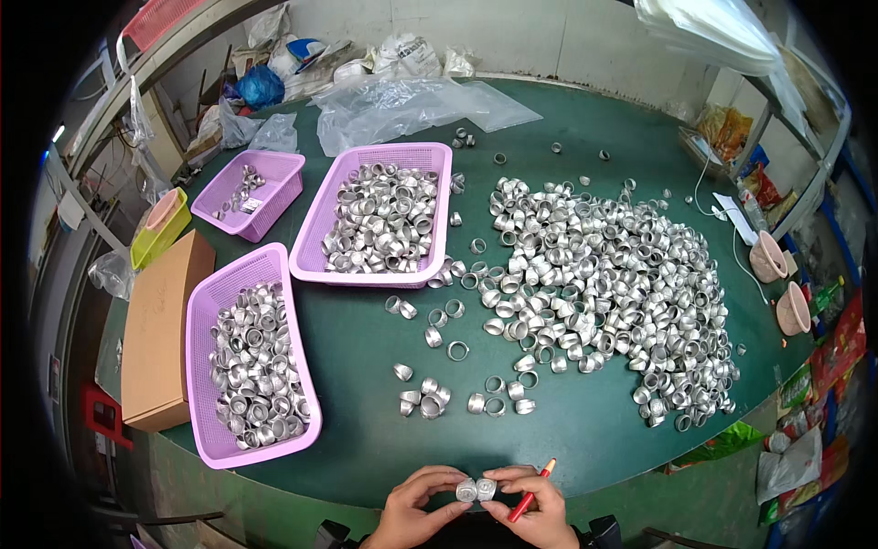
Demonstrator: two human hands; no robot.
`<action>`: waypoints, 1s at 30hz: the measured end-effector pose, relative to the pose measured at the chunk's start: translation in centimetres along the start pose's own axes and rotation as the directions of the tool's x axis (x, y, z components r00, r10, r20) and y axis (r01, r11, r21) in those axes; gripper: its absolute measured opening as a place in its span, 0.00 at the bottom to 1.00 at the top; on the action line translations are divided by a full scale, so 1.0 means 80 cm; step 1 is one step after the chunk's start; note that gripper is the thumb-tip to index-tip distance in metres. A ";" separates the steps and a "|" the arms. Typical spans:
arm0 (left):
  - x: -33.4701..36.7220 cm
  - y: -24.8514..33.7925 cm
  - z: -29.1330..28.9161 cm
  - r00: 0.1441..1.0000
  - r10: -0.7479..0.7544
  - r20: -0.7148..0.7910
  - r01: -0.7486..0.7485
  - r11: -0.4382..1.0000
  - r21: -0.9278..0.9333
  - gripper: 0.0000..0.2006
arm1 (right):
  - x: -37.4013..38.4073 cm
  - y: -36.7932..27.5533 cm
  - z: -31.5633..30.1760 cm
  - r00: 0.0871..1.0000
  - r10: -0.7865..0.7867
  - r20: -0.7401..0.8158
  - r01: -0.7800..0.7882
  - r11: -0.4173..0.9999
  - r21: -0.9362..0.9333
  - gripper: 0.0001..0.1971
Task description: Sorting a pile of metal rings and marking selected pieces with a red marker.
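Observation:
At the table's near edge, my left hand (413,509) pinches a silver metal ring (465,491) between thumb and fingers. Right beside it, a second silver metal ring (486,490) is in the fingertips of my right hand (540,512). The two rings sit side by side and appear to touch. A red pencil (524,502) with a pale tip also lies in my right hand, slanting up to the right. Several loose rings (430,403) lie on the green table beyond my hands, and a wide heap of rings (604,274) covers its right half.
Two purple baskets (194,366) (445,215) hold many rings, and a smaller purple basket (294,174) holds a few small pieces. A cardboard box (160,329) stands at the left edge. Clear plastic sheeting (412,105) lies at the back of the green table (366,457). Pink cups (792,309) sit at the right.

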State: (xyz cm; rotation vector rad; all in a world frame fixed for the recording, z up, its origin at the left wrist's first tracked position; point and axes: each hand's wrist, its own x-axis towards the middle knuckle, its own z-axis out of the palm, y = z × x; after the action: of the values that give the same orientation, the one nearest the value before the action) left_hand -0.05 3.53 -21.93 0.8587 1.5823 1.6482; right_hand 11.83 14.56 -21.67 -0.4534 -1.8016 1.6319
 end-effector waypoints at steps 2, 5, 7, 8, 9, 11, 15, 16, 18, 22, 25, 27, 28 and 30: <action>-0.006 -0.001 0.000 0.999 -0.003 -0.034 -0.003 0.986 -0.168 0.15 | 0.000 -0.010 -0.002 0.999 -0.043 0.012 0.043 0.999 0.021 0.14; -0.008 0.001 0.001 1.000 0.015 0.012 -0.012 0.965 -0.261 0.17 | -0.003 -0.012 -0.005 0.994 -0.109 0.027 0.108 0.993 0.046 0.14; -0.008 0.002 0.003 1.000 -0.009 0.020 0.015 0.945 -0.326 0.17 | -0.005 -0.012 -0.005 0.993 -0.108 0.042 0.105 0.993 0.056 0.16; -0.008 0.004 0.004 1.000 -0.010 0.021 0.017 0.946 -0.325 0.17 | -0.008 -0.011 -0.004 0.993 -0.107 0.040 0.105 0.993 0.056 0.16; -0.009 0.009 0.004 0.995 -0.100 0.021 0.100 0.914 -0.392 0.16 | -0.011 -0.010 -0.002 1.000 -0.017 0.012 0.015 0.984 0.180 0.16; -0.008 0.015 0.006 0.982 -0.188 0.029 0.181 0.871 -0.456 0.15 | -0.013 -0.009 -0.002 0.997 0.075 -0.007 -0.069 0.951 0.302 0.16; -0.006 0.014 0.011 0.949 -0.278 0.151 0.305 0.681 -0.666 0.15 | -0.010 -0.012 -0.003 0.979 0.203 0.027 -0.185 0.821 0.540 0.13; -0.006 0.013 0.011 0.954 -0.220 0.202 0.297 0.620 -0.726 0.14 | -0.009 -0.013 -0.003 0.981 0.189 0.032 -0.176 0.823 0.539 0.13; -0.006 0.016 0.012 0.948 -0.245 0.205 0.313 0.577 -0.755 0.14 | -0.008 -0.014 -0.003 0.984 0.176 0.035 -0.167 0.826 0.539 0.13; -0.009 0.022 0.012 0.946 -0.311 0.089 0.307 0.775 -0.552 0.15 | -0.010 -0.015 0.001 0.975 0.221 -0.016 -0.185 0.854 0.486 0.14; -0.010 0.024 0.020 0.987 -0.144 -0.070 0.126 0.969 -0.211 0.17 | -0.017 -0.013 -0.001 0.976 0.217 -0.029 -0.194 0.919 0.344 0.16; -0.007 0.033 0.018 0.996 -0.026 -0.090 0.031 0.998 0.049 0.17 | -0.016 -0.016 -0.004 0.984 0.180 -0.011 -0.173 0.958 0.228 0.17; -0.005 0.037 0.017 0.996 0.026 -0.087 -0.013 0.990 0.140 0.16 | -0.013 -0.022 -0.005 0.994 0.111 -0.001 -0.110 0.988 0.107 0.18; -0.003 0.044 0.017 0.994 0.077 -0.080 -0.056 0.972 0.229 0.15 | -0.007 -0.030 -0.006 0.999 0.043 0.018 -0.043 0.999 -0.015 0.18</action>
State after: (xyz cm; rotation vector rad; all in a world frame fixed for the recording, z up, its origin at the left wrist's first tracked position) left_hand 1.10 3.94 -18.39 0.9758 1.8477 1.5912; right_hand 12.97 14.14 -19.47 -0.4881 -1.8303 1.6578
